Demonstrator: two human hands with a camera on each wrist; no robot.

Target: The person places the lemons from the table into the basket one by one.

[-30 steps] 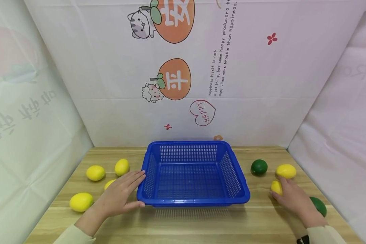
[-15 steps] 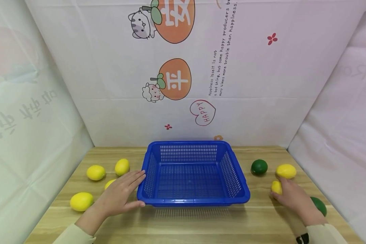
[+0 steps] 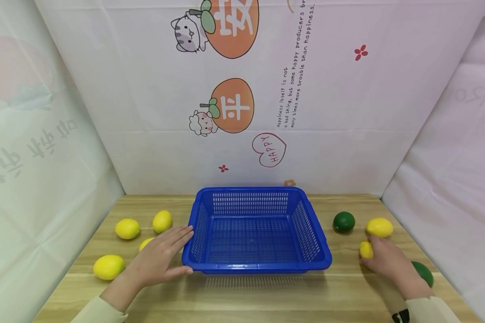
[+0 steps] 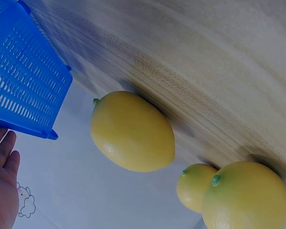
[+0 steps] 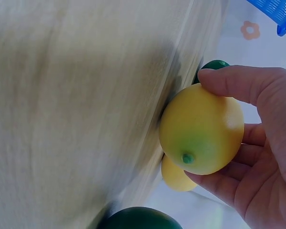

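A blue plastic basket (image 3: 250, 268) with slotted walls stands mid-table, nothing inside it. My left hand (image 3: 157, 260) rests against its left rim, fingers extended along the edge; the left wrist view shows those fingers (image 4: 4, 155) under the rim. On the right, my right hand (image 3: 388, 260) holds a yellow lemon (image 5: 200, 129) between thumb and curled fingers, low at the tabletop. Just beyond that hand lies another lemon (image 3: 380, 228). A dark green lime-like fruit (image 3: 343, 222) sits to its left, and a second green fruit (image 3: 423, 273) is partly hidden behind the right wrist.
Left of the basket lie several more lemons: one at the front (image 3: 108, 267), one farther back (image 3: 127, 229), one near the basket (image 3: 162, 221), and one (image 3: 146, 243) partly covered by my left hand. White printed cloth (image 3: 327, 157) encloses the wooden table (image 3: 258, 305) at back and sides.
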